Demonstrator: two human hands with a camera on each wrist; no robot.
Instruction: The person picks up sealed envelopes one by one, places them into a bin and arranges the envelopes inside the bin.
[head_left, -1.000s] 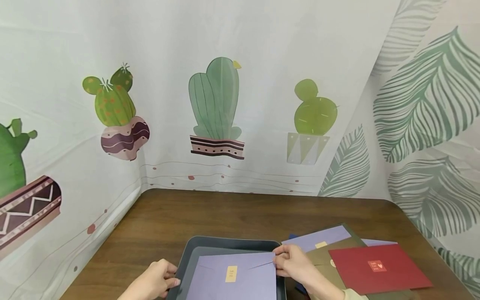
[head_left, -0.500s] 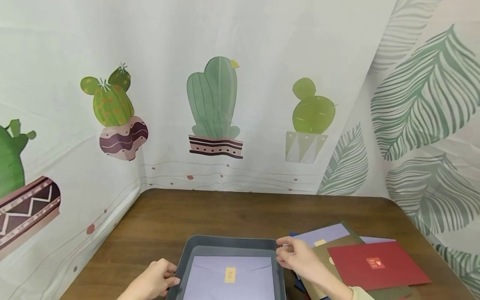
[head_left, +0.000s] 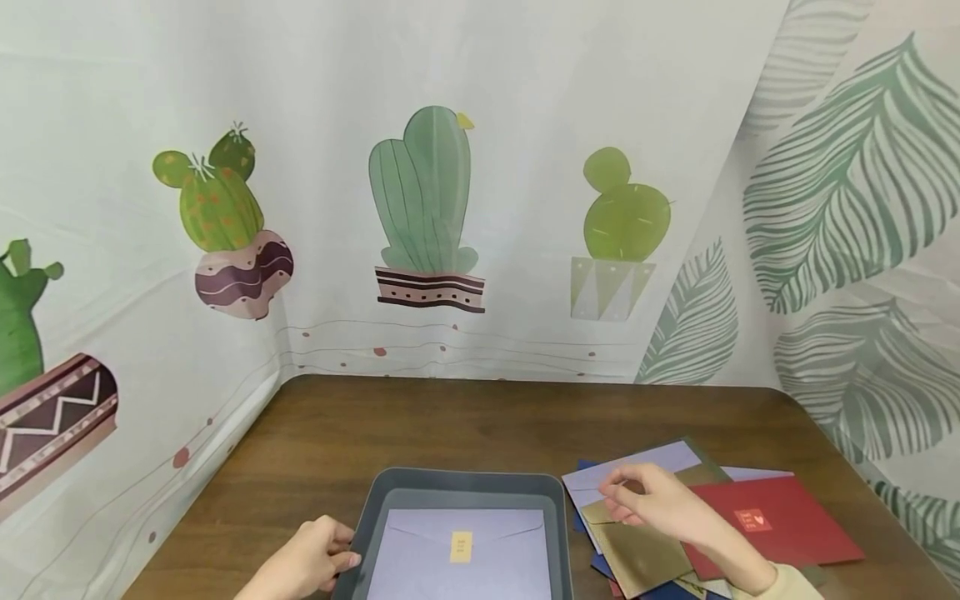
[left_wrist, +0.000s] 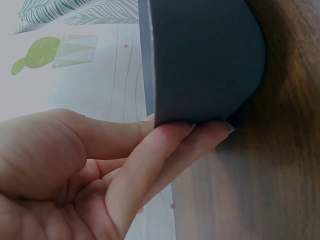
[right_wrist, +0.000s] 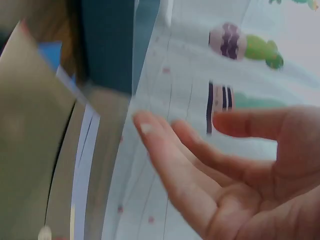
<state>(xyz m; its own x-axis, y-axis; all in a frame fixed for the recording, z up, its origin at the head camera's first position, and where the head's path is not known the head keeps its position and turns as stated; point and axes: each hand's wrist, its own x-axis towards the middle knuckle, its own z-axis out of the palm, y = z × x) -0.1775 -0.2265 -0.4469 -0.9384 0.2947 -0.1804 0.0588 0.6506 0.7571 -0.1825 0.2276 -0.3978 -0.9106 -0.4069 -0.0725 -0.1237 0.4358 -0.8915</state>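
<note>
The left hand (head_left: pixel 309 557) pinches the left rim of the grey tray (head_left: pixel 472 483) between thumb and fingers; a lilac envelope (head_left: pixel 420 567) lies inside. The right hand (head_left: pixel 660 504), thumb and loosely bent fingers apart, hangs over the envelope pile (head_left: pixel 641 554) toward the right edge of the desk (head_left: pixel 330 433).

Right hand (head_left: pixel 651 502): off the lilac envelope (head_left: pixel 420 554), it leaves the tray (head_left: pixel 468 481) and arrives above the piled envelopes (head_left: pixel 637 557).
Lilac envelope: its upper right corner, pinched a second ago, now lies inside the tray.
Red envelope (head_left: pixel 802 521): now partly covered by the right forearm (head_left: pixel 723 546).
</note>
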